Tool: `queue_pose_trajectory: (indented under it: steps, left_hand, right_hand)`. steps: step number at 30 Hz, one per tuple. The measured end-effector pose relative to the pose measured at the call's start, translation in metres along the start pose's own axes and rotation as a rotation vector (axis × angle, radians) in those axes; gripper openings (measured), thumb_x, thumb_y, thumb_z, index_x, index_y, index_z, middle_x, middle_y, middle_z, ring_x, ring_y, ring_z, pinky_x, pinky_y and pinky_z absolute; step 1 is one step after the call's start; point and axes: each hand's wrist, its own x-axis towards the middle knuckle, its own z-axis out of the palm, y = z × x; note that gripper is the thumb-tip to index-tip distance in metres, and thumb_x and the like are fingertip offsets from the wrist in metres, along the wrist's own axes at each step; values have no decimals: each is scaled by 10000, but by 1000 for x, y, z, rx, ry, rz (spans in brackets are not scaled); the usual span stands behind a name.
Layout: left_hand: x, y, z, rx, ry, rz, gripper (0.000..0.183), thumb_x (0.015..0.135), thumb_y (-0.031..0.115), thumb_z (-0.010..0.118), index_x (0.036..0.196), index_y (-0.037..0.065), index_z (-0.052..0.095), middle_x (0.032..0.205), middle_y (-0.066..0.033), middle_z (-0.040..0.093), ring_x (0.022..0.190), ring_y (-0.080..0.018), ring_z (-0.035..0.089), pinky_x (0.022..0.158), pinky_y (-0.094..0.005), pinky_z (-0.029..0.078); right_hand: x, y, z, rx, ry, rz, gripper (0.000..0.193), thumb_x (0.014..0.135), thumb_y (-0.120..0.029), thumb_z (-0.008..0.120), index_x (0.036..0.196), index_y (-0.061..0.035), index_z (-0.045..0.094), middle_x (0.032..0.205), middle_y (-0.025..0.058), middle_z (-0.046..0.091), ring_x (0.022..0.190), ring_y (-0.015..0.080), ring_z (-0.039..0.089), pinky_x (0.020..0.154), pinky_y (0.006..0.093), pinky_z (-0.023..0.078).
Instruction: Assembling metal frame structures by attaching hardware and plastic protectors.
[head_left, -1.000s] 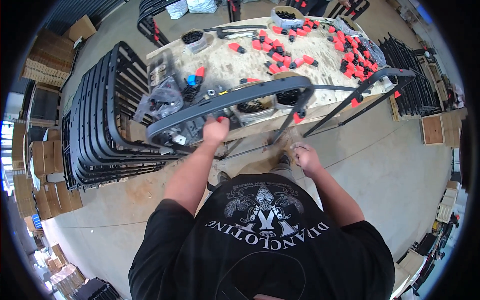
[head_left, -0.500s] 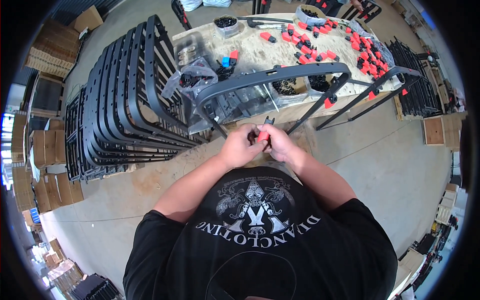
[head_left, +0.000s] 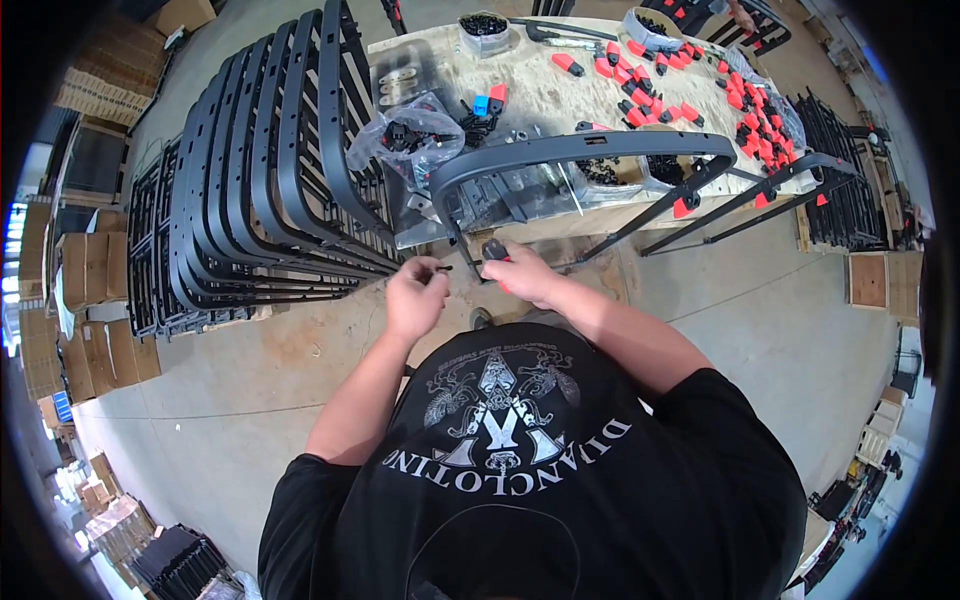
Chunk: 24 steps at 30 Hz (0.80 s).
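My right hand [head_left: 524,274] is closed around a red-and-black plastic piece [head_left: 494,252], its dark end pointing away from me. To its left and a short gap apart, my left hand [head_left: 417,298] pinches a small black part [head_left: 445,268], too small to name. Just beyond both hands stands a black tubular frame [head_left: 590,147] with a rounded top, leaning at the workbench [head_left: 540,90]. More red-and-black pieces [head_left: 640,100] lie scattered over the bench's right half. A clear plastic bag [head_left: 415,135] holding dark parts rests at the bench's near left corner.
Several black frames [head_left: 235,190] stand in a row on the left. Tubs of small black parts [head_left: 484,38] sit on the bench. A second frame [head_left: 770,185] leans at the right. Cardboard boxes [head_left: 95,265] are piled far left, and another person's hand [head_left: 742,18] shows at the far side.
My hands were together on the red-and-black piece and have moved apart. The left has drawn away leftward with a small black part; the right keeps the piece, now tilted left.
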Motion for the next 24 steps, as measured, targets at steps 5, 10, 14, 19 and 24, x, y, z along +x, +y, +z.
queue_pose_trajectory:
  steps: [5,10,14,19,24]
  left_hand:
    - [20,-13,-15,-417,30,-203,98,926,43,609,995,-24,624,808,-78,660,632,-155,646,518,-286,516]
    - [40,-17,-19,-585,1,-308,142,936,50,607,1059,-21,602,866,-98,668,675,-178,646,555,-300,516]
    - [48,-17,-18,-582,-15,-330,128,943,65,610,1046,-11,607,888,-99,668,694,-174,639,573,-302,512]
    - [48,-21,-15,-623,-56,-364,115,948,87,612,1027,4,617,893,-88,661,695,-169,626,590,-295,502]
    - [48,-23,-16,-640,-81,-357,119,951,93,616,1030,5,616,890,-80,657,701,-165,626,591,-294,502]
  right_hand:
    - [14,-1,20,-91,-54,-54,477,770,-335,810,1054,15,654,913,85,667,790,178,620,695,340,509]
    - [28,-18,34,201,-186,234,604,812,-338,831,1263,4,619,1120,107,666,968,176,626,839,326,513]
    - [36,6,45,241,-115,94,488,845,-297,789,1232,-41,637,1103,83,664,948,170,623,817,318,512]
    - [45,22,47,258,-164,33,396,802,-199,748,1149,-34,653,964,66,654,888,174,606,788,335,496]
    - [48,42,54,74,-43,-128,441,795,-181,765,1184,-16,641,1015,128,685,922,205,634,831,359,506]
